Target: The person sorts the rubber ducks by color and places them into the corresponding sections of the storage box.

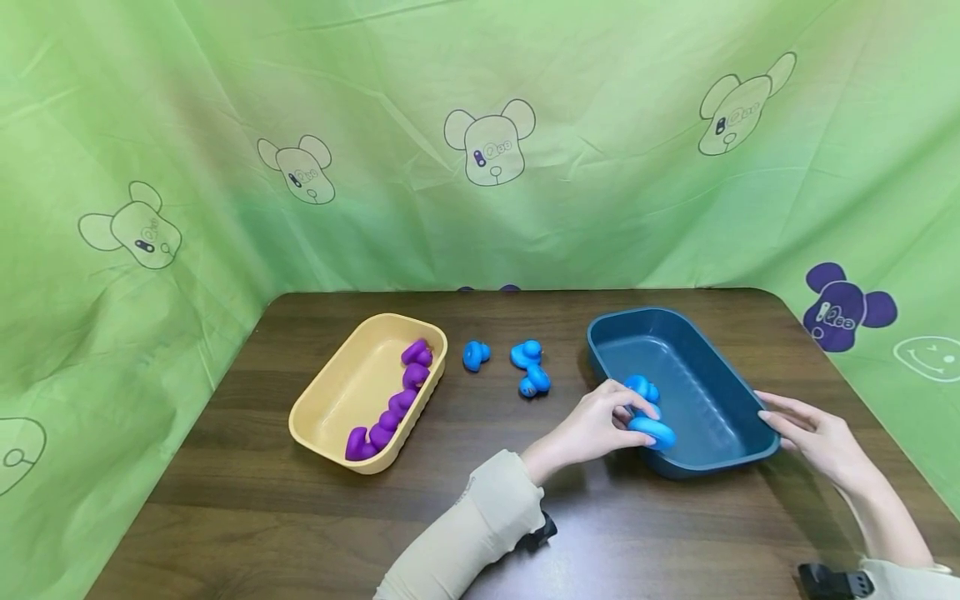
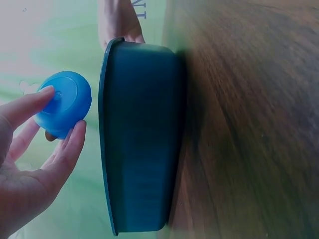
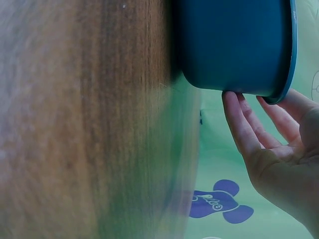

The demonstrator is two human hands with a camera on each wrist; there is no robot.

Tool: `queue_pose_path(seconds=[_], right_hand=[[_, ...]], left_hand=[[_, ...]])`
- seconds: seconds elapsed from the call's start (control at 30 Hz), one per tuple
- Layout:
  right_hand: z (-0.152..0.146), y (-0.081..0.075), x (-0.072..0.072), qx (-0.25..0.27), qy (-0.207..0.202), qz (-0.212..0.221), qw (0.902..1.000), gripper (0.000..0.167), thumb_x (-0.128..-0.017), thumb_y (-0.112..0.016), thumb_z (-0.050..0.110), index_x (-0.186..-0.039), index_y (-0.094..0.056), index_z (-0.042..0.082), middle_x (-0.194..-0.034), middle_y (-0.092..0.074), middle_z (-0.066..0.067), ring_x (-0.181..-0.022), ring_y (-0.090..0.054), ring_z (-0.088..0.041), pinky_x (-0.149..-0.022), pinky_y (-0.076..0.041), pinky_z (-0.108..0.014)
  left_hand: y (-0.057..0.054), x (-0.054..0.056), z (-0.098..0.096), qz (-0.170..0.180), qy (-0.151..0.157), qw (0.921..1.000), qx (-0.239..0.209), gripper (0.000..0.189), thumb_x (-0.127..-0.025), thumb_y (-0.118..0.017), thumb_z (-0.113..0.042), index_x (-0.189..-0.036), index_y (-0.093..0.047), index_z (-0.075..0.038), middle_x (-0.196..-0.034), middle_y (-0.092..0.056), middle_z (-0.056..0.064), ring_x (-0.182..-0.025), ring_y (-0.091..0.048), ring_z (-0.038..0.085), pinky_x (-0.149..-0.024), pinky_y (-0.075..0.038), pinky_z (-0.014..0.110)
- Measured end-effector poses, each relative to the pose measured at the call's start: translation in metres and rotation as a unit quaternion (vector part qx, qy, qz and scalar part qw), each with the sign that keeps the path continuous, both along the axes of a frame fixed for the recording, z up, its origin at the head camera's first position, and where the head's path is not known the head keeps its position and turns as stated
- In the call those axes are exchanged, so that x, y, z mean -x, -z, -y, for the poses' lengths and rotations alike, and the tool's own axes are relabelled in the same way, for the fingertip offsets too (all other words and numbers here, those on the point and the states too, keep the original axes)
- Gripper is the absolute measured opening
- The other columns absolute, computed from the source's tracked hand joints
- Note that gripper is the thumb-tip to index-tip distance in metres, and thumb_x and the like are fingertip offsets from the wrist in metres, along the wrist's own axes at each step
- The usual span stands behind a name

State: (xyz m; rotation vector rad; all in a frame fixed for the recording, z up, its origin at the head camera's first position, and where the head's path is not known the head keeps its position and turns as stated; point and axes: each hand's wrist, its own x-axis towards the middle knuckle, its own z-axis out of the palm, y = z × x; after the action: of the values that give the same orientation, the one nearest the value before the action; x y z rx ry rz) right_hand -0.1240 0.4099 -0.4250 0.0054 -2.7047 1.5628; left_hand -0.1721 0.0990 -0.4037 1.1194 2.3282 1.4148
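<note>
My left hand grips a blue rubber duck between thumb and fingers, over the near left rim of the dark blue bin. In the left wrist view the duck's flat round base faces the camera, and a small dark beak shows below it. Another blue duck lies inside the bin along its left wall. With nearly straight fingers, my right hand touches the bin's right end; in the right wrist view its fingertips rest against the outer wall below the rim.
Several purple ducks line the right wall of a yellow bin on the left. Between the bins, three blue ducks lie on the brown wooden table. Green printed cloth hangs behind and at both sides.
</note>
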Motion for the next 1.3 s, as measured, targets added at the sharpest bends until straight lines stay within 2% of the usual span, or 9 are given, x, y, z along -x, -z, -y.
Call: queue_pose_path(seconds=[0.23, 0.47, 0.8, 1.3], right_hand=[[0.0, 0.0, 0.0, 0.001, 0.003, 0.006, 1.0, 0.034, -0.09, -0.052, 0.018, -0.12, -0.054, 0.032, -0.093, -0.048, 0.037, -0.079, -0.049, 0.017, -0.06, -0.044, -0.01], [0.0, 0.0, 0.0, 0.001, 0.003, 0.002, 1.0, 0.034, -0.09, -0.052, 0.017, -0.12, -0.054, 0.031, -0.093, -0.048, 0.037, -0.079, -0.049, 0.017, -0.06, -0.044, -0.01], [0.001, -0.001, 0.0, -0.002, 0.003, 0.008, 1.0, 0.034, -0.09, -0.052, 0.018, -0.121, -0.053, 0.031, -0.093, -0.048, 0.037, -0.079, -0.049, 0.017, -0.06, -0.045, -0.011], [0.001, -0.001, 0.0, -0.009, 0.004, 0.012, 0.9999, 0.033, -0.09, -0.052, 0.019, -0.121, -0.053, 0.031, -0.091, -0.048, 0.036, -0.078, -0.05, 0.016, -0.06, -0.045, -0.012]], left_hand=[[0.0, -0.002, -0.009, -0.02, 0.003, 0.9998, 0.008, 0.026, -0.076, -0.069, -0.016, -0.101, -0.063, -0.011, -0.1, -0.045, 0.0, -0.075, -0.05, -0.005, -0.066, -0.04, 0.004], [0.0, -0.004, -0.015, -0.009, 0.005, 0.9998, 0.015, 0.025, -0.077, -0.068, -0.017, -0.101, -0.064, -0.012, -0.107, -0.045, 0.0, -0.077, -0.05, -0.004, -0.067, -0.04, 0.004], [0.0, -0.005, -0.022, -0.038, 0.013, 0.9988, 0.029, 0.026, -0.076, -0.069, -0.019, -0.101, -0.064, -0.014, -0.104, -0.045, -0.001, -0.079, -0.048, -0.003, -0.066, -0.038, 0.003], [0.001, -0.005, -0.031, -0.038, 0.017, 0.9981, 0.046, 0.026, -0.076, -0.069, -0.02, -0.101, -0.063, -0.015, -0.1, -0.044, -0.002, -0.077, -0.049, -0.003, -0.067, -0.037, 0.002]])
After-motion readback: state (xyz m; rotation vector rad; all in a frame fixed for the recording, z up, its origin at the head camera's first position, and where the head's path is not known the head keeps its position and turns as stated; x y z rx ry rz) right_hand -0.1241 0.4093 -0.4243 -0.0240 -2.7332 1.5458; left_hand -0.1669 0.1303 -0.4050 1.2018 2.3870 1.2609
